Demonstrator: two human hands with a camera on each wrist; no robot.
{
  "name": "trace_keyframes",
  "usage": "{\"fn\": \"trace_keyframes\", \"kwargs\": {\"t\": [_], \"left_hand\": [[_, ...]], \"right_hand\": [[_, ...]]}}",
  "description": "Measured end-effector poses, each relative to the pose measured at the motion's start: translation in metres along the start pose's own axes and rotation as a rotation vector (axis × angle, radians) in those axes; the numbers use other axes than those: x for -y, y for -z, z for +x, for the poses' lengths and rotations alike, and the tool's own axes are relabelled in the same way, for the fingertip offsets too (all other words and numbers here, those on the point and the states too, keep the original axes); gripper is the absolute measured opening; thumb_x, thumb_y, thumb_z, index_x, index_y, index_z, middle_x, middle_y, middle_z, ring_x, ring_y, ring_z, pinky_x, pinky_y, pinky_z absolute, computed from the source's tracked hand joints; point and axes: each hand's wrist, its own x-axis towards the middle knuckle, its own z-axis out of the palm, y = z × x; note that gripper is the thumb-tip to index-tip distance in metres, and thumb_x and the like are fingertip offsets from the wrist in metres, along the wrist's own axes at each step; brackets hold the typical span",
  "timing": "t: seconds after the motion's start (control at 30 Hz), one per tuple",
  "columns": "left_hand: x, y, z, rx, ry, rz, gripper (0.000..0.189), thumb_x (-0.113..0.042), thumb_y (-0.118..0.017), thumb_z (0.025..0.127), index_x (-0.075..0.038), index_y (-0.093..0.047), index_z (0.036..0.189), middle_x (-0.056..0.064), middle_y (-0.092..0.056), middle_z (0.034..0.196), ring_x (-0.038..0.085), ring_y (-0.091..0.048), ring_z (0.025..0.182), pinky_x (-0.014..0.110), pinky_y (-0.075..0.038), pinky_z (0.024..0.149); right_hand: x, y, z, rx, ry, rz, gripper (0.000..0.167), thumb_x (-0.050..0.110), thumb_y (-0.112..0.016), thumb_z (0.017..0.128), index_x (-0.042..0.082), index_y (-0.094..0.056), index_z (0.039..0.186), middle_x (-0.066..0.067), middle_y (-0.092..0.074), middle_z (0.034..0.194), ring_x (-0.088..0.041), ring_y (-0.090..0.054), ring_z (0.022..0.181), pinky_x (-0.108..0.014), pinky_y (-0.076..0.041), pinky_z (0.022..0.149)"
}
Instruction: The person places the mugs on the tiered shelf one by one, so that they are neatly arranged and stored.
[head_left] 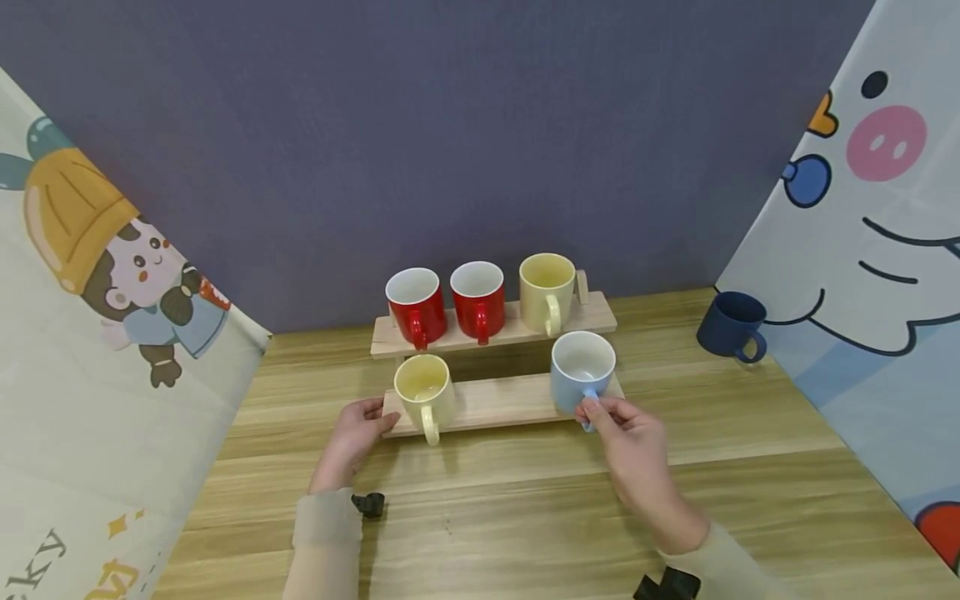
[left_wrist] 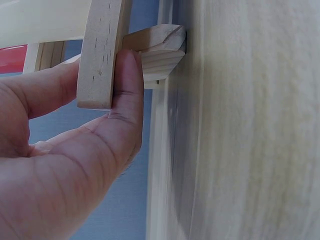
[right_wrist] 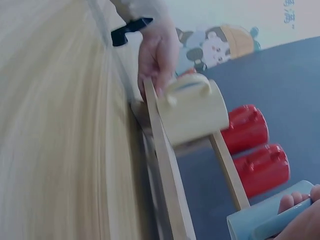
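A two-tier wooden shelf (head_left: 501, 403) stands on the table, its lower board in front. My left hand (head_left: 362, 432) grips the left end of that lower board, thumb on top and fingers beneath, as the left wrist view (left_wrist: 100, 65) shows. With my right hand (head_left: 628, 442) I pinch the handle of a light blue mug (head_left: 573, 382) over the board's right end. In the right wrist view a gap shows between this mug (right_wrist: 255, 220) and the lower board (right_wrist: 167, 165). A pale yellow mug (head_left: 429, 392) sits at the lower board's left, handle toward me.
On the upper board (head_left: 600, 313) stand two red mugs (head_left: 417, 308) (head_left: 480, 303) and another pale yellow mug (head_left: 542, 292) in a row. A dark blue mug (head_left: 726, 325) stands on the table at right. A grey-blue wall (head_left: 480, 125) rises behind, with printed panels at both sides.
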Motion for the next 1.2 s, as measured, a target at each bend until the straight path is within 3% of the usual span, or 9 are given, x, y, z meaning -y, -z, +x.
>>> {"fn": "trace_keyframes", "kwargs": {"t": [0.43, 0.87, 1.1, 1.2], "left_hand": [[-0.002, -0.001, -0.001, 0.014, -0.005, -0.015, 0.052, 0.0, -0.065, 0.099, 0.023, -0.041, 0.139, 0.027, -0.06, 0.119, 0.022, -0.062, 0.098, 0.026, -0.056, 0.079], [-0.003, 0.0, -0.002, 0.018, -0.003, -0.001, 0.052, -0.002, -0.065, 0.099, 0.023, -0.041, 0.139, 0.028, -0.06, 0.121, 0.024, -0.061, 0.1, 0.026, -0.055, 0.079], [-0.002, 0.0, -0.002, 0.015, 0.012, -0.005, 0.052, -0.001, -0.065, 0.099, 0.022, -0.042, 0.14, 0.028, -0.06, 0.121, 0.024, -0.061, 0.1, 0.026, -0.055, 0.078], [-0.003, 0.0, -0.002, 0.016, 0.009, 0.0, 0.052, -0.002, -0.065, 0.099, 0.022, -0.042, 0.14, 0.028, -0.059, 0.121, 0.025, -0.061, 0.101, 0.026, -0.055, 0.079]], "right_hand": [[-0.01, -0.049, -0.012, 0.12, -0.038, 0.057, 0.011, -0.003, -0.071, 0.094, -0.013, -0.072, 0.091, -0.018, -0.071, 0.082, -0.018, -0.068, 0.078, -0.03, -0.057, 0.076], [-0.02, -0.092, -0.02, 0.165, -0.049, 0.063, 0.014, 0.004, -0.074, 0.094, -0.009, -0.074, 0.091, -0.016, -0.072, 0.083, -0.022, -0.068, 0.08, -0.027, -0.056, 0.074], [-0.03, -0.105, -0.023, 0.149, -0.049, 0.074, 0.013, 0.006, -0.076, 0.093, -0.007, -0.075, 0.091, -0.016, -0.072, 0.083, -0.027, -0.069, 0.082, -0.023, -0.054, 0.072], [-0.032, -0.109, -0.023, 0.135, -0.038, 0.063, 0.013, 0.007, -0.076, 0.093, -0.006, -0.075, 0.09, -0.015, -0.072, 0.082, -0.023, -0.067, 0.078, -0.022, -0.052, 0.068]]}}
